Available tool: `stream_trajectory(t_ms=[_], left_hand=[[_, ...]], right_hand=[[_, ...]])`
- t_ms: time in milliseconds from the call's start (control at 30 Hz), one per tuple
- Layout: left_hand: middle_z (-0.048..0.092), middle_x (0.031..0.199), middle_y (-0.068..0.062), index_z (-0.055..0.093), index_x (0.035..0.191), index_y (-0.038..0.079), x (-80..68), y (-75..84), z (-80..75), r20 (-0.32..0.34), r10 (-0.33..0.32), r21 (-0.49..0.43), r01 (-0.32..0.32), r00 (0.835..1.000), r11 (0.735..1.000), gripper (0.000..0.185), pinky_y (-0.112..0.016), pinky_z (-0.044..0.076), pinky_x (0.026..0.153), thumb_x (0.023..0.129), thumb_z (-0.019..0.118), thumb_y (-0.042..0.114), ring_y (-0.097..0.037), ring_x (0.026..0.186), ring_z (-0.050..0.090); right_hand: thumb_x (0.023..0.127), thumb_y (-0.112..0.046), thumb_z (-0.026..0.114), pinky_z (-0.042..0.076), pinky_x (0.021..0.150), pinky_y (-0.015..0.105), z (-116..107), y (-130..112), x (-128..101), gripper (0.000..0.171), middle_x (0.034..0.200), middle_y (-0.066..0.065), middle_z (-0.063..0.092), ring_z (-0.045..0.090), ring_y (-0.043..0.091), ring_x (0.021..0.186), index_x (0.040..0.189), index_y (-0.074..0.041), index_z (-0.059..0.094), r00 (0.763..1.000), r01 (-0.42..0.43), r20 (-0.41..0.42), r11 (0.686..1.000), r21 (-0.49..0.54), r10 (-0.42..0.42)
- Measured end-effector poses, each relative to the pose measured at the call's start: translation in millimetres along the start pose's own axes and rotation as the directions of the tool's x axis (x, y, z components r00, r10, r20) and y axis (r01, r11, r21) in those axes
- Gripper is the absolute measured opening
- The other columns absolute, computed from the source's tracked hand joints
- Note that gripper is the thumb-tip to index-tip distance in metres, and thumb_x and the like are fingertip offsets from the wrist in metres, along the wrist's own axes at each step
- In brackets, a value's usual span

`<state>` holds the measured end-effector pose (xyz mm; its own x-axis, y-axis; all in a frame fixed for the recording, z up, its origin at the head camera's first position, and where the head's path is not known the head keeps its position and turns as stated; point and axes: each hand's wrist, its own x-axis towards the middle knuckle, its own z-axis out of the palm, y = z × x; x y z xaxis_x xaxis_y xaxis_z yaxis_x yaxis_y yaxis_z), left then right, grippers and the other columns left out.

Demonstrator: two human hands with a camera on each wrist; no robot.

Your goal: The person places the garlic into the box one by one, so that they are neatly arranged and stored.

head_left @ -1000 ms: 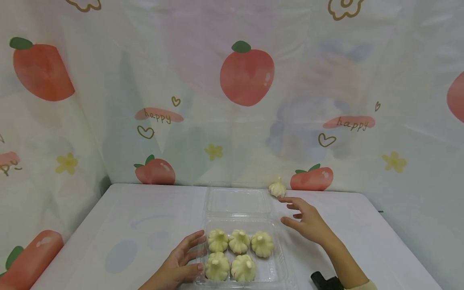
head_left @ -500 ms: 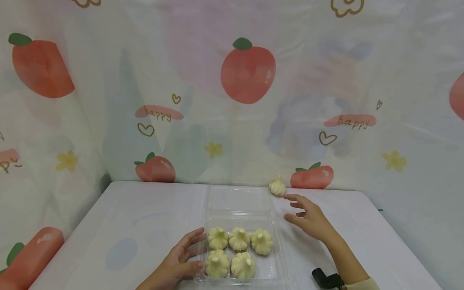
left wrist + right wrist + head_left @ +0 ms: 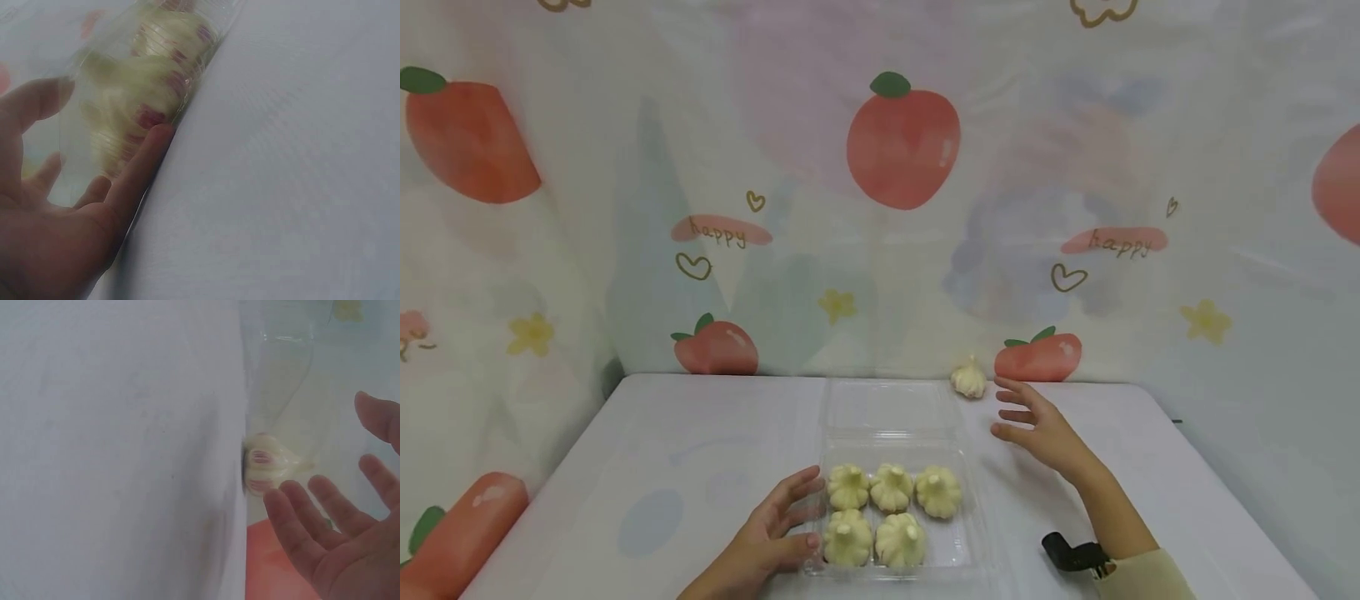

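Note:
An open clear plastic clamshell box (image 3: 955, 550) lies on the table in the head view, with several garlic bulbs (image 3: 891, 487) in its base. My left hand (image 3: 771, 525) is at the box's left wall, fingers spread and fingertips touching the plastic. The left wrist view shows two of the bulbs (image 3: 144, 94) through that wall. One more garlic bulb (image 3: 969, 379) sits alone at the table's back edge, right of the lid (image 3: 887, 408). Close to its right side, my right hand (image 3: 1037, 425) is held over the table, fingers extended and holding nothing; the right wrist view has its fingertips just short of the bulb (image 3: 269, 464).
The white table (image 3: 700, 450) runs back to a wall hung with a fruit-print cloth (image 3: 880, 275). A black device (image 3: 1071, 553) is at the right wrist by the sleeve (image 3: 1142, 575). The box's lid is folded back towards the wall.
My right hand has moved slightly farther back, now at the lone garlic bulb's right side. My left hand stays against the box. The head view has shifted a little.

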<state>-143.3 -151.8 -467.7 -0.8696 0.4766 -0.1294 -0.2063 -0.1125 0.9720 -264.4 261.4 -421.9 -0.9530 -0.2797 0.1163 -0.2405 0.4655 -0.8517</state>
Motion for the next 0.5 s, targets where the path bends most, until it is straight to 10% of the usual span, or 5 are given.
stream_trajectory(t_ms=[500], left_hand=[[0.015, 0.149, -0.011, 0.019, 0.146, 0.026, -0.8, 0.2, 0.4, 0.000, 0.022, -0.004, -0.022, 1.000, 1.000, 0.063, -0.050, 0.044, 0.084, 0.093, 0.053, 0.016, -0.039, 0.131, 0.024]], right_hand=[[0.086, -0.025, 0.065, 0.048, 0.083, 0.042, -6.1, 12.6, 28.9, 0.071, 0.139, 0.024, 0.033, 0.054, 0.025, 0.110, 0.142, -0.010, 0.024, 0.996, -0.084, 0.045, 0.971, 0.225, 0.076]])
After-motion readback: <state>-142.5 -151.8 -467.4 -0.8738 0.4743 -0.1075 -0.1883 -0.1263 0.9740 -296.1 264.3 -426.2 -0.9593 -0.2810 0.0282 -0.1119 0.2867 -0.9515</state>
